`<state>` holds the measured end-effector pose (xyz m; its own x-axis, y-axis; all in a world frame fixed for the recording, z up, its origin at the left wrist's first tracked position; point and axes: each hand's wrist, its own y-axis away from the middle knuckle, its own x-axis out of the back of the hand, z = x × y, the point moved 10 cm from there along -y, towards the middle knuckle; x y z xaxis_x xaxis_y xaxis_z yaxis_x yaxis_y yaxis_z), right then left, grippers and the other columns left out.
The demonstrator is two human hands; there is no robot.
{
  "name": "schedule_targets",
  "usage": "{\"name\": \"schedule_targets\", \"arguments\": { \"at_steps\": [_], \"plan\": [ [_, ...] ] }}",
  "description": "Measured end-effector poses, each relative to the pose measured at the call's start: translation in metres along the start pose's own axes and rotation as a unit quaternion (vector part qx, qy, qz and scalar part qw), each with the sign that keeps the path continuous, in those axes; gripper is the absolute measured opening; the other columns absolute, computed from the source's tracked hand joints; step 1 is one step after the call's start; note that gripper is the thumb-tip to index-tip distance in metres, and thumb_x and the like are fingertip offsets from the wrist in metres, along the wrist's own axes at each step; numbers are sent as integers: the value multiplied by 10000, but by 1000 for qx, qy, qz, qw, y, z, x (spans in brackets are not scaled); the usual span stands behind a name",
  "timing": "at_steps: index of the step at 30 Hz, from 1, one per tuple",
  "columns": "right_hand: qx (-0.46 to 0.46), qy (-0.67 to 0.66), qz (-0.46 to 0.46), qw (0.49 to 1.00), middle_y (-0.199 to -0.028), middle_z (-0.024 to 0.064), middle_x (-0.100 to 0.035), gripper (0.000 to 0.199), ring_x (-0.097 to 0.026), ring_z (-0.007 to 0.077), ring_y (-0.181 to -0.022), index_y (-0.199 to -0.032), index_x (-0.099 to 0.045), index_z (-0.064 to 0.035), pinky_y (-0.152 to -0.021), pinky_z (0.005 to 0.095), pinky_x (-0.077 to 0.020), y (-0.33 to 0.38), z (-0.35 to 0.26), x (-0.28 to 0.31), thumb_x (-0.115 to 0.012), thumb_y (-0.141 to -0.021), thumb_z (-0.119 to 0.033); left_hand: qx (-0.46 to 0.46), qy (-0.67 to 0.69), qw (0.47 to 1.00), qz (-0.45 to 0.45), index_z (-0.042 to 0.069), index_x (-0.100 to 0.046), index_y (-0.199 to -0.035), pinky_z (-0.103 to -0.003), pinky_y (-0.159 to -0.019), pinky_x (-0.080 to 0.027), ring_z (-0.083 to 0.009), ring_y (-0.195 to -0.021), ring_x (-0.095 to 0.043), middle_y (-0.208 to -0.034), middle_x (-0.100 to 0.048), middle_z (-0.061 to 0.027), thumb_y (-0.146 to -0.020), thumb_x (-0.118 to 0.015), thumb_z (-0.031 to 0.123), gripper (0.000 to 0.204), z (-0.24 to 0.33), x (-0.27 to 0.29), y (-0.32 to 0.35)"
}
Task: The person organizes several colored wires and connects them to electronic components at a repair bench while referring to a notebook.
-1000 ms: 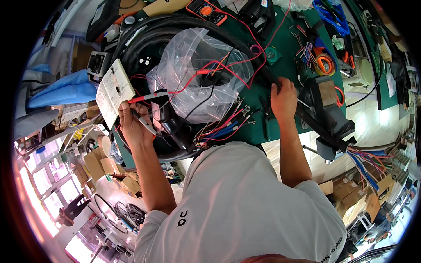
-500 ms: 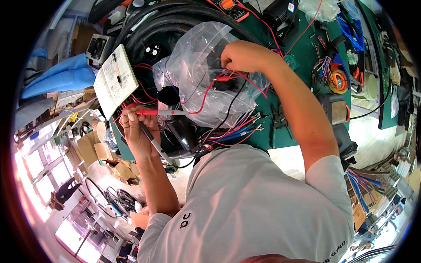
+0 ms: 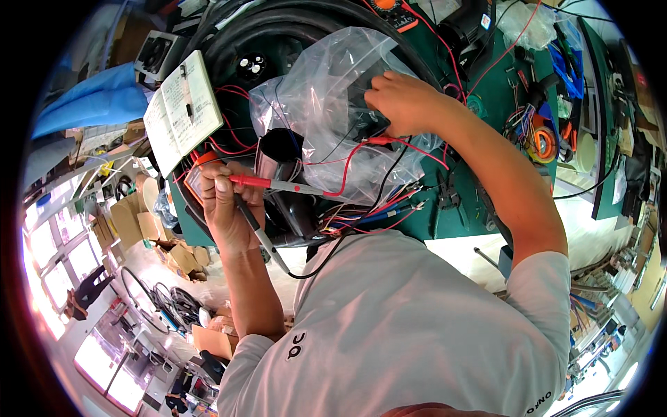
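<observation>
My left hand [image 3: 228, 205] is closed around two test probes, a red probe [image 3: 267, 183] pointing right and a black probe [image 3: 258, 231] slanting down toward my shirt. A red lead runs from the red probe toward a red clip-like piece [image 3: 379, 140] below my right hand. Over a clear plastic bag [image 3: 313, 97], my right hand [image 3: 403, 103] has its fingers curled and pressed together. Its fingertips are near a dark part in or behind the bag; what they grip is hidden. Just right of the left hand stands a black cylinder [image 3: 280, 146].
An open notebook [image 3: 182, 115] with a pen lies at the left, with thick black cable coils [image 3: 292, 24] behind. An orange multimeter [image 3: 397, 12] sits at the far side. Pliers [image 3: 449, 197], a wire bundle [image 3: 379, 214] and orange tape [image 3: 542, 144] lie on the green table [image 3: 479, 187].
The whole view has shifted, with the table's items now farther right. Both hands have moved slightly, and the left still holds the two probes. My right fingers have changed their bend a little.
</observation>
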<state>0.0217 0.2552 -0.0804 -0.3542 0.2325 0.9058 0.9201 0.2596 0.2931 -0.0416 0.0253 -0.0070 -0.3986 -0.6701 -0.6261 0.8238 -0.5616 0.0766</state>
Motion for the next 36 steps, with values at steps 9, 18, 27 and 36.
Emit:
{"name": "schedule_targets", "arguments": {
  "at_steps": [9,18,27,36],
  "plan": [
    [18,-52,-55,997,-1032,97,-579,585,-515,304,-1042,-1132,-622,-107,-894,396,-445,9,-16,-20,-797,-578,-178,-6,25,1000,19,80,-518,-951,-252,-598,-404,-114,-668,-454,-782,-499,-32,-956,-583,152,96,0,6,3],
    [8,-182,-45,982,-1000,123,-635,450,-559,324,-1008,-1085,-648,-67,-866,405,-471,14,-13,-32,-744,-656,-164,-8,28,999,40,71,-534,-925,-261,-588,-419,-122,-649,-478,-768,-533,-44,-942,-611,175,131,-3,12,7],
    [-46,-321,-40,945,-929,140,-651,427,-654,275,-843,-1117,-625,-52,-750,353,-511,19,-3,-30,-694,-698,-102,-9,24,999,37,83,-549,-955,-244,-607,-391,-99,-665,-435,-775,-509,-10,-945,-601,167,99,-1,5,12],
    [-96,-244,26,965,-851,130,-686,396,-661,295,-780,-1021,-642,-58,-679,374,-493,42,7,11,-732,-692,-259,-8,26,999,27,93,-547,-966,-236,-614,-382,-96,-665,-424,-760,-488,-5,-954,-590,164,85,-6,3,15]
  ]
}}
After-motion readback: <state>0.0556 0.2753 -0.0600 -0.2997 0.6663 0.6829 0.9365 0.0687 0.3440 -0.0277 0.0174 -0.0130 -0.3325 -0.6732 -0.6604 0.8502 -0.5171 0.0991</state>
